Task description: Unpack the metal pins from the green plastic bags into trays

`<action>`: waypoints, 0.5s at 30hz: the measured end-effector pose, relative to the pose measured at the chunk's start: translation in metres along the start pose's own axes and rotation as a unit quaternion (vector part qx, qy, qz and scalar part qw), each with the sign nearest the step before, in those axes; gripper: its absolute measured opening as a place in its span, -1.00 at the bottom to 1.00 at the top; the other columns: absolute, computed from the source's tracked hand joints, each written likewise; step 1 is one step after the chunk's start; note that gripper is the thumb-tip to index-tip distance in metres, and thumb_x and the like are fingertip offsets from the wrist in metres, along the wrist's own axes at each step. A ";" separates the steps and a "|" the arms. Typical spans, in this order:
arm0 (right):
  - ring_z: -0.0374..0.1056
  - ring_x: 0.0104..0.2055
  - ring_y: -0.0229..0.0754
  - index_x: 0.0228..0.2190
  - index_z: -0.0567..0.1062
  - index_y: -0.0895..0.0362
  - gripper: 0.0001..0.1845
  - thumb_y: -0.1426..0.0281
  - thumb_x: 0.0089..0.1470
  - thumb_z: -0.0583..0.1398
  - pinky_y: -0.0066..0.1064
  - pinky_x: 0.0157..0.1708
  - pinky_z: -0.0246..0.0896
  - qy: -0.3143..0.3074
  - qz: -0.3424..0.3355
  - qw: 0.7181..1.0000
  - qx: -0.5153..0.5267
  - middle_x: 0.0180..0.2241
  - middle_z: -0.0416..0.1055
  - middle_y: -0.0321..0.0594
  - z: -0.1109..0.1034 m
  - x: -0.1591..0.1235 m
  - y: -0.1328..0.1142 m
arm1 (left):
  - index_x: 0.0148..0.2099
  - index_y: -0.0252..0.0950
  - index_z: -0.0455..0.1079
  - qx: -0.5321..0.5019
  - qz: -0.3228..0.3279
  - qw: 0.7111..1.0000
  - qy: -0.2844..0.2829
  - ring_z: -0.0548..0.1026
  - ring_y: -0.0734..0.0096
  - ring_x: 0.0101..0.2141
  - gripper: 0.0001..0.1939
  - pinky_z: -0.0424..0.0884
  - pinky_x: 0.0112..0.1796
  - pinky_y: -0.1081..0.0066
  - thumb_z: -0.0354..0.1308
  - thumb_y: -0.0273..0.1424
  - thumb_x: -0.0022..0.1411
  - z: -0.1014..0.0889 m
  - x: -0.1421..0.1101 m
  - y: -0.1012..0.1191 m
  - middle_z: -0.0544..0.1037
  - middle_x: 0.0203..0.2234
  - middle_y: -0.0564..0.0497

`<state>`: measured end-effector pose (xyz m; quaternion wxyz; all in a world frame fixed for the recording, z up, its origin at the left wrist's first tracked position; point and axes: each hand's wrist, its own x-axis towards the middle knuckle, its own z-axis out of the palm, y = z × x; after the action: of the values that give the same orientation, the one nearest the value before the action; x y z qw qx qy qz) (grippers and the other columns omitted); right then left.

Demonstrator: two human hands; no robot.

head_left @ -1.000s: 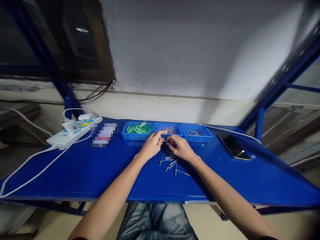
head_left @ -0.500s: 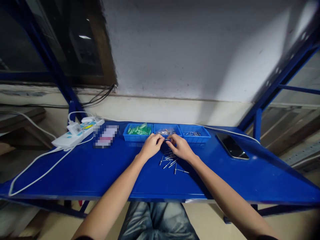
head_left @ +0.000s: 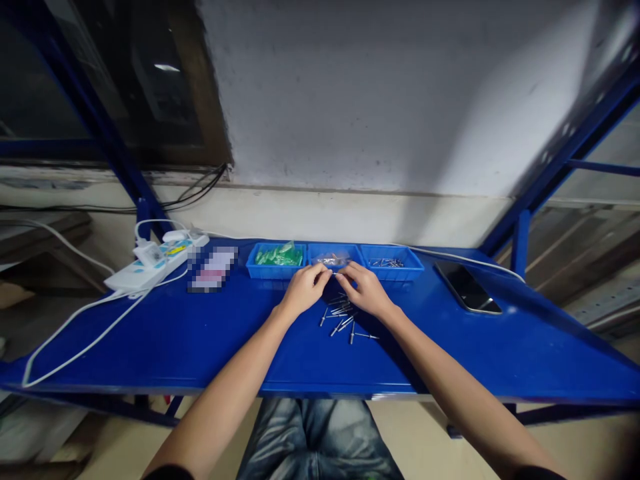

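Observation:
Just in front of the middle bin, my left hand (head_left: pixel 303 291) pinches a small blind rivet (head_left: pixel 335 273) between thumb and fingers. My right hand (head_left: pixel 369 291) meets it from the other side, its fingertips at the rivet's thin end; the exact grip is partly hidden. Below the hands, several loose blind rivets (head_left: pixel 343 324) with thin silver mandrels lie scattered on the blue table (head_left: pixel 225 347). The middle blue bin (head_left: pixel 311 255) holds clear plastic bags with small parts. More rivets (head_left: pixel 389 263) lie in the right bin (head_left: pixel 397 274).
Green packets (head_left: pixel 280 255) fill the left blue bin (head_left: pixel 275 272). A black phone (head_left: pixel 467 287) lies at right. A pixelated flat item (head_left: pixel 214 268) and a white power strip (head_left: pixel 150 270) with looping cables are at left. Blue frame posts and a wall (head_left: pixel 340 217) stand behind.
My right fingers have shifted slightly and straightened at the rivet, which stays between both hands. My left hand has barely moved. The camera view has swayed a little.

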<state>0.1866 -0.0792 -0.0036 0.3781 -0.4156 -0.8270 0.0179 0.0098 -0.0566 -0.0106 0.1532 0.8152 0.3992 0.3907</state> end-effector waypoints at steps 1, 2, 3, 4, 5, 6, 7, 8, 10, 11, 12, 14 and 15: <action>0.25 -0.41 -0.23 -0.43 0.38 0.11 -0.76 0.32 0.20 0.01 -0.43 -0.38 0.14 0.007 -0.008 1.000 -0.001 -0.48 0.28 -0.25 -0.003 0.000 0.000 | -0.38 -0.26 0.31 0.003 -0.006 1.000 -0.013 0.39 0.44 -0.47 -0.70 0.24 -0.39 0.47 -0.13 -0.27 0.31 0.000 0.000 0.000 0.43 -0.55 0.07; 0.24 -0.42 -0.23 -0.47 0.38 0.11 -0.74 0.32 0.20 0.01 -0.43 -0.38 0.14 0.023 -0.012 1.000 -0.005 -0.49 0.27 -0.25 -0.008 0.001 0.002 | -0.37 -0.25 0.32 0.007 -0.013 0.999 -0.032 0.39 0.44 -0.47 -0.69 0.24 -0.39 0.46 -0.14 -0.25 0.32 0.000 0.000 0.001 0.43 -0.55 0.07; 0.22 -0.43 -0.24 -0.51 0.36 0.11 -0.71 0.32 0.19 0.01 -0.42 -0.39 0.13 0.050 -0.009 0.999 -0.013 -0.51 0.25 -0.26 -0.013 0.001 0.006 | -0.36 -0.25 0.34 0.013 -0.021 0.998 -0.050 0.40 0.43 -0.47 -0.69 0.24 -0.38 0.45 -0.13 -0.24 0.31 0.000 0.000 0.000 0.44 -0.54 0.08; 0.21 -0.45 -0.24 -0.55 0.34 0.11 -0.69 0.31 0.18 0.01 -0.42 -0.40 0.12 0.087 0.004 0.996 -0.027 -0.54 0.23 -0.27 -0.019 0.001 0.011 | -0.34 -0.24 0.35 0.024 -0.028 0.997 -0.069 0.41 0.41 -0.44 -0.72 0.24 -0.36 0.43 -0.08 -0.22 0.29 0.001 -0.001 0.000 0.46 -0.53 0.08; 0.19 -0.47 -0.24 -0.57 0.33 0.12 -0.68 0.30 0.18 0.01 -0.41 -0.40 0.11 0.133 0.028 0.990 -0.048 -0.56 0.22 -0.27 -0.026 0.000 0.019 | -0.32 -0.22 0.37 0.041 -0.034 0.995 -0.086 0.41 0.38 -0.40 -0.75 0.24 -0.33 0.41 -0.02 -0.20 0.25 0.002 -0.002 -0.001 0.48 -0.51 0.08; 0.18 -0.48 -0.23 -0.58 0.32 0.12 -0.68 0.29 0.16 0.02 -0.40 -0.40 0.10 0.182 0.063 0.978 -0.074 -0.57 0.21 -0.28 -0.032 -0.001 0.028 | -0.30 -0.21 0.39 0.061 -0.037 0.992 -0.100 0.42 0.35 -0.35 -0.78 0.24 -0.29 0.37 0.04 -0.19 0.20 0.004 -0.002 -0.001 0.49 -0.49 0.08; 0.18 -0.48 -0.22 -0.56 0.33 0.12 -0.70 0.28 0.15 0.03 -0.39 -0.40 0.11 0.224 0.106 0.963 -0.106 -0.58 0.21 -0.28 -0.038 -0.003 0.038 | -0.28 -0.19 0.40 0.079 -0.037 0.990 -0.111 0.41 0.31 -0.29 -0.80 0.22 -0.24 0.33 0.10 -0.19 0.16 0.005 -0.003 -0.001 0.50 -0.45 0.08; 0.19 -0.48 -0.20 -0.50 0.37 0.13 -0.74 0.26 0.12 0.04 -0.37 -0.39 0.11 0.253 0.153 0.946 -0.134 -0.57 0.22 -0.28 -0.043 -0.005 0.048 | -0.27 -0.17 0.41 0.095 -0.036 0.988 -0.120 0.40 0.27 -0.24 -0.81 0.21 -0.21 0.29 0.14 -0.19 0.12 0.007 -0.004 0.000 0.51 -0.42 0.08; 0.23 -0.44 -0.15 -0.30 0.40 0.17 -0.73 0.24 0.06 0.08 -0.33 -0.36 0.14 0.273 0.229 0.918 -0.171 -0.53 0.27 -0.27 -0.048 -0.009 0.065 | -0.26 -0.15 0.42 0.115 -0.030 0.983 -0.137 0.37 0.24 -0.19 -0.83 0.18 -0.16 0.23 0.16 -0.22 0.11 0.010 -0.006 0.001 0.51 -0.35 0.07; 0.25 -0.43 -0.13 -0.20 0.38 0.19 -0.66 0.23 0.03 0.10 -0.31 -0.35 0.15 0.273 0.251 0.911 -0.177 -0.52 0.29 -0.26 -0.049 -0.010 0.070 | -0.26 -0.16 0.42 0.121 -0.028 0.982 -0.142 0.36 0.24 -0.18 -0.85 0.17 -0.14 0.21 0.16 -0.25 0.12 0.011 -0.006 0.003 0.50 -0.32 0.06; 0.26 -0.42 -0.11 -0.14 0.35 0.20 -0.61 0.23 0.02 0.11 -0.30 -0.34 0.16 0.270 0.261 0.910 -0.175 -0.50 0.30 -0.25 -0.047 -0.011 0.072 | -0.27 -0.16 0.42 0.126 -0.024 0.981 -0.145 0.36 0.23 -0.17 -0.88 0.16 -0.13 0.20 0.16 -0.28 0.12 0.012 -0.007 0.004 0.50 -0.31 0.05; 0.27 -0.43 -0.11 -0.10 0.33 0.21 -0.58 0.23 0.04 0.10 -0.29 -0.35 0.18 0.256 0.247 0.923 -0.149 -0.50 0.31 -0.24 -0.040 -0.009 0.067 | -0.32 -0.19 0.43 0.132 -0.016 0.981 -0.140 0.35 0.21 -0.18 -0.93 0.15 -0.12 0.18 0.13 -0.35 0.15 0.014 -0.008 0.006 0.49 -0.32 0.02; 0.27 -0.45 -0.13 -0.11 0.34 0.21 -0.60 0.24 0.05 0.09 -0.30 -0.36 0.18 0.240 0.228 0.935 -0.127 -0.51 0.31 -0.25 -0.035 -0.007 0.061 | -0.35 -0.20 0.42 0.132 -0.012 0.982 -0.134 0.35 0.20 -0.19 -0.93 0.15 -0.12 0.17 0.12 -0.38 0.15 0.014 -0.009 0.006 0.48 -0.34 0.01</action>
<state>0.2532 -0.0544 -0.0040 0.4948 -0.6295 -0.5903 -0.1021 0.0207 -0.0662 -0.0207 0.1012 0.8685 0.4328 0.2196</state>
